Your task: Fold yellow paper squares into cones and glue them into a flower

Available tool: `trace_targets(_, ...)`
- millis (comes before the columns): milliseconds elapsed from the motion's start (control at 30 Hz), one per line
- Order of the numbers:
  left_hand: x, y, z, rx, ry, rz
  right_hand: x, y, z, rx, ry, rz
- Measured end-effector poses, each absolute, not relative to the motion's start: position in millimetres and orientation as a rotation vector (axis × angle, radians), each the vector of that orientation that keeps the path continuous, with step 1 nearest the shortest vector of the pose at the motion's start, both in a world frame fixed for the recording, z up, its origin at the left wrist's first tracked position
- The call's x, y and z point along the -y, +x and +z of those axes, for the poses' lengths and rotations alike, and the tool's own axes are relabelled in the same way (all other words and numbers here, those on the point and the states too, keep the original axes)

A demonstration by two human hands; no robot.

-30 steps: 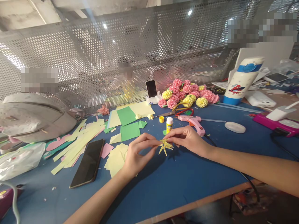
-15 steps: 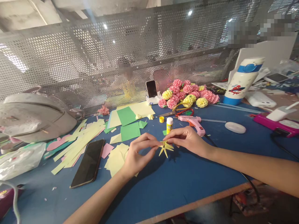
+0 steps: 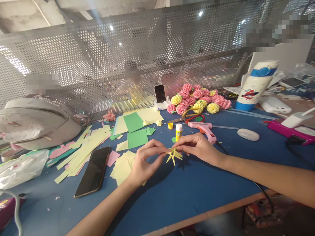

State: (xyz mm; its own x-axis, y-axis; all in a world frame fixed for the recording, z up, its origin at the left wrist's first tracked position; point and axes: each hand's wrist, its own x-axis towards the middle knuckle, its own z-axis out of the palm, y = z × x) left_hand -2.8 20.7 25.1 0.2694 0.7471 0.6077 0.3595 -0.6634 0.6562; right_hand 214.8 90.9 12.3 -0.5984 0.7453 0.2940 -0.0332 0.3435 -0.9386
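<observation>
A small yellow folded paper piece with spiky points hangs just above the blue table, pinched from both sides. My left hand grips its left end with thumb and fingertips. My right hand pinches its right end. Under my left hand lies a loose stack of pale yellow paper squares. Close behind my right hand lie a pink glue gun and an open glue stick with its yellow cap beside it.
A black phone lies left of my hands among yellow paper strips and green sheets. Pink and yellow paper flowers, scissors, a white bottle and a grey bag ring the table; perforated metal screen behind.
Both hands keep their pinch; the yellow piece has turned slightly between the fingers. Nothing else moved.
</observation>
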Motion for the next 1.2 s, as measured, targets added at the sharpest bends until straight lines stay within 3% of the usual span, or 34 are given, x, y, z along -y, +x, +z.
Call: trace_targets(1200, -18.7, -3.0, 25.7, -0.98, 2.143, 1.32, -90.7, 214.6, 12.2, 1.883, -0.642, 1.294)
